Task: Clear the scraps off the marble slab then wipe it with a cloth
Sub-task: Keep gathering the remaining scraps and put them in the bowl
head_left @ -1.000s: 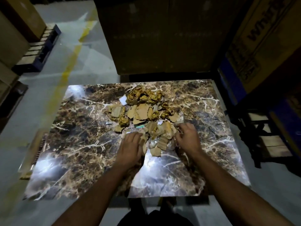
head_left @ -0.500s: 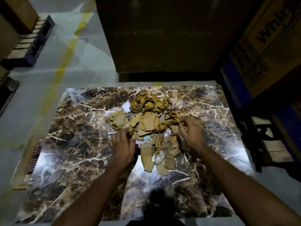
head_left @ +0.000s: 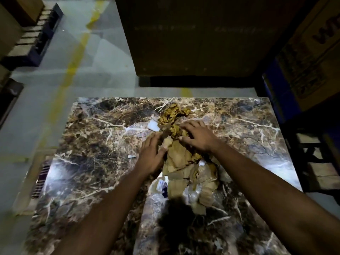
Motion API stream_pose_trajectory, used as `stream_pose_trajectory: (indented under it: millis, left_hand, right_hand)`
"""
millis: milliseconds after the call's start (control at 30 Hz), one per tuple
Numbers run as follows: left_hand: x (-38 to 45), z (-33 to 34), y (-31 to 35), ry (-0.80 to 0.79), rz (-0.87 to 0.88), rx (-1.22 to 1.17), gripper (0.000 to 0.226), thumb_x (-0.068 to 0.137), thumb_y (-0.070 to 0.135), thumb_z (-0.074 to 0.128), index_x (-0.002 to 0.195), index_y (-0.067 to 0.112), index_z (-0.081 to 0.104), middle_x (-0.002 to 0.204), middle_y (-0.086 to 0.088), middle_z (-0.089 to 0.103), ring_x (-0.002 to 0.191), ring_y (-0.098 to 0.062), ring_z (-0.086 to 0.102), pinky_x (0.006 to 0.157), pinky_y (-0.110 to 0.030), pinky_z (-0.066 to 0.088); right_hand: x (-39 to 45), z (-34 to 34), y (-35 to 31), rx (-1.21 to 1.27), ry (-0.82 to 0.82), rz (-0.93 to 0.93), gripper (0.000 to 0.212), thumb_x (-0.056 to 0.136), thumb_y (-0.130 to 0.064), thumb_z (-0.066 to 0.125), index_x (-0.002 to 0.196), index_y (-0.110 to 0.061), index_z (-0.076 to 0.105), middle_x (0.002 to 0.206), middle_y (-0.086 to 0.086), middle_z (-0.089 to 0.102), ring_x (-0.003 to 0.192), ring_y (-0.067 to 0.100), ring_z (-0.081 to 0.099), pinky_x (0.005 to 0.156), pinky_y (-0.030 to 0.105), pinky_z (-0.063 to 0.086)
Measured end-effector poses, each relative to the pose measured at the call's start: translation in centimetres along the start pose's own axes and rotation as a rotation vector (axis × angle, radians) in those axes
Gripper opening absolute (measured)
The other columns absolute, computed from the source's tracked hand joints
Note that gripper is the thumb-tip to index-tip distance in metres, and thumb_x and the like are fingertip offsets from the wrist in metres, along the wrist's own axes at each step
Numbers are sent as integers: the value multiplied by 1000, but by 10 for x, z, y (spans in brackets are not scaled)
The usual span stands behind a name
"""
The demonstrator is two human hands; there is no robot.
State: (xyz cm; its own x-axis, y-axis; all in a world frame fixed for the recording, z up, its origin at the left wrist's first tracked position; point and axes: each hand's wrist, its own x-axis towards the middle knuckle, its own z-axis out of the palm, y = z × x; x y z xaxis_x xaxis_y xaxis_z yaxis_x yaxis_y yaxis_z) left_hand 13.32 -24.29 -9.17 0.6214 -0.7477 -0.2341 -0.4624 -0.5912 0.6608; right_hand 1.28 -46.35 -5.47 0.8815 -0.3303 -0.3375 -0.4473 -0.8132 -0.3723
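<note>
A person's two bare hands work over a heap of scraps (head_left: 184, 168) lying in the middle of a dark, veined marble slab (head_left: 95, 155). The left hand (head_left: 152, 157) lies flat and spread against the left flank of the heap, palm down, fingers extended, gripping nothing. The right hand (head_left: 197, 138) arches over the far part of the heap, fingers spread and slightly curled, pressing on crumpled golden paper (head_left: 173, 116) that sticks out just beyond its fingertips; it is not closed around anything either.

Between and below the two hands, toward the person, lie torn brown cardboard pieces and some clear plastic. A small white scrap (head_left: 153, 126) lies just beyond the left hand's fingertips, and a tiny pale sliver (head_left: 131, 156) sits just to that hand's left.

The step in hand appears to be gathering the scraps together, so clearing is unfinished. No cloth is visible. The next move likely calls for both hands to close in, scoop the heap and catch the strays.
</note>
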Motion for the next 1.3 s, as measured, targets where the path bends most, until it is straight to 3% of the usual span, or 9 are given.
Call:
stream_pose_trajectory:
  millis: [167,300,433,700,833,967,1033,1167,1300]
  left_hand:
    - [4,-17,-7,195,81,112,45,96,60,35,130,36,51,138,7,52,130,-21,35,108,-53,31]
    - [62,-40,-1,102,92,70,52,102,54,36,149,30,39,158,-1,37,143,-23,27,116,-58,28]
    - [95,-34,2,-101,85,87,62,107,49,36,161,26,16,167,-7,20,152,-29,20,122,-52,21]
    - [36,-26,-6,-139,226,-12,64,99,48,38,157,21,31,163,-8,31,148,-26,29,120,-51,29]
    - [13,-35,-2,-5,239,-212,51,99,31,49,149,21,47,158,-4,40,144,-22,38,116,-50,37]
    - [-26,-43,5,151,269,-353,41,102,30,49,142,21,53,149,6,50,138,-10,45,109,-34,42]
    - [-43,-38,0,180,223,-290,41,103,33,46,142,23,54,149,6,49,139,-11,42,110,-31,37]
    - [-47,-26,-18,105,69,-36,46,105,27,50,151,28,44,162,0,33,147,-26,29,117,-50,26]
    - [-38,-25,-21,-6,89,12,56,100,50,38,154,34,36,164,0,29,149,-27,26,119,-55,23]
  right_hand:
    - [6,-16,0,-19,284,41,67,88,-74,23,144,-44,43,151,2,44,138,30,36,115,61,18]
    - [69,-26,-2,8,91,50,65,93,-70,44,153,-50,29,168,1,17,151,39,14,117,71,17]
    - [91,-11,-14,-70,-70,10,72,96,-67,47,159,-47,18,171,-4,1,154,39,9,121,63,17]
    - [35,0,-23,86,128,-86,44,94,-31,70,135,-18,60,134,6,44,118,22,53,106,39,49]
    - [-1,-11,-31,205,252,-145,29,89,-23,77,117,-17,70,127,-1,49,109,10,54,102,29,51]
    - [-59,-10,-41,215,417,-252,31,86,-25,79,113,-12,71,126,3,52,112,11,53,96,18,48]
    - [-90,6,-43,189,423,-238,32,87,-28,76,114,-12,69,128,4,52,112,13,54,94,22,52]
    - [-119,44,-41,12,332,-119,34,86,-40,72,115,-23,69,131,1,56,122,24,49,99,53,49]
    - [-133,48,-32,128,476,-35,30,88,-45,71,115,-31,70,133,-3,57,125,21,46,104,48,38]
